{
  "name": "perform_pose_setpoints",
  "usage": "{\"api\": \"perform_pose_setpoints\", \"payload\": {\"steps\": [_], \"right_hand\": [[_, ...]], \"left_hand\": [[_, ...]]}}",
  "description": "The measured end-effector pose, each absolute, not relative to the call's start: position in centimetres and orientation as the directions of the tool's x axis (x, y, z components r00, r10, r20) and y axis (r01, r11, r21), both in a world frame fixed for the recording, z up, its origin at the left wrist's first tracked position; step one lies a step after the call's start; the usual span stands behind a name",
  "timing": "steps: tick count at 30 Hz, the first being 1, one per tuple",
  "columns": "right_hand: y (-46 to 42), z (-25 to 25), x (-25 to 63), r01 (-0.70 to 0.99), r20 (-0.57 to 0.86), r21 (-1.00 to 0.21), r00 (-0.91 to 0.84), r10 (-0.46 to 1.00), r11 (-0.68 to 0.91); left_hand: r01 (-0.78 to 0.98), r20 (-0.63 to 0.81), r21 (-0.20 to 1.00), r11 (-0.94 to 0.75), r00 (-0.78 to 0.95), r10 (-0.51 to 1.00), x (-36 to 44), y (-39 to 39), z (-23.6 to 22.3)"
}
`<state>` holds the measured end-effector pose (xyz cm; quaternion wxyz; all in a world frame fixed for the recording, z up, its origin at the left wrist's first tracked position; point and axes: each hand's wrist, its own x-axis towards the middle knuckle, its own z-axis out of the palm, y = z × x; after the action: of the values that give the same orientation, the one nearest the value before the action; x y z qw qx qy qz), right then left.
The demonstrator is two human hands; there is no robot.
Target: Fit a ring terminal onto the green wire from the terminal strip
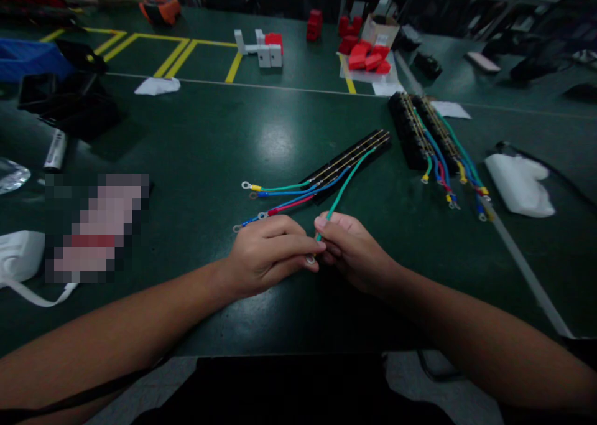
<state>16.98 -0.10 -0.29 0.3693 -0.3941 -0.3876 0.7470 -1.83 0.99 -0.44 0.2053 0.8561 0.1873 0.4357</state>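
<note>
My left hand (270,251) and my right hand (352,251) meet at the near middle of the dark green table (209,145). Both are closed in a pinch on the near end of a green wire (347,185), where a small metal ring terminal (311,260) shows between the fingertips. The wire runs up and right to a long black terminal strip (359,151). From that strip several other wires (289,195), green, blue and red with ring ends, fan out to the left, just beyond my left hand.
Two more black strips with coloured wires (431,139) lie at the right. White cloth (520,185) sits further right. Red blocks (368,58) and white parts (261,48) stand at the back. Black trays (69,101) and a white mask (18,257) lie at the left.
</note>
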Motion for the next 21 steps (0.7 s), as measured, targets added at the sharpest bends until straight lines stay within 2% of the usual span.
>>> {"api": "perform_pose_setpoints", "payload": {"steps": [9,16,21], "right_hand": [[-0.31,-0.65,17.05,-0.044,-0.242,-0.957,-0.425,0.872,-0.287],[-0.35,-0.33,17.00,0.046,-0.206,-0.978,-0.413,0.887,-0.206],[-0.38,-0.29,16.85,-0.046,-0.245,-0.955,-0.433,0.867,-0.292]], "left_hand": [[0.088,0.654,0.595,-0.799,0.524,0.546,-1.60,0.90,-0.58],[0.131,0.497,0.745,-0.654,0.544,0.676,-1.41,0.96,-0.49],[0.089,0.613,0.629,-0.772,0.554,0.564,-1.27,0.59,-0.85]]}}
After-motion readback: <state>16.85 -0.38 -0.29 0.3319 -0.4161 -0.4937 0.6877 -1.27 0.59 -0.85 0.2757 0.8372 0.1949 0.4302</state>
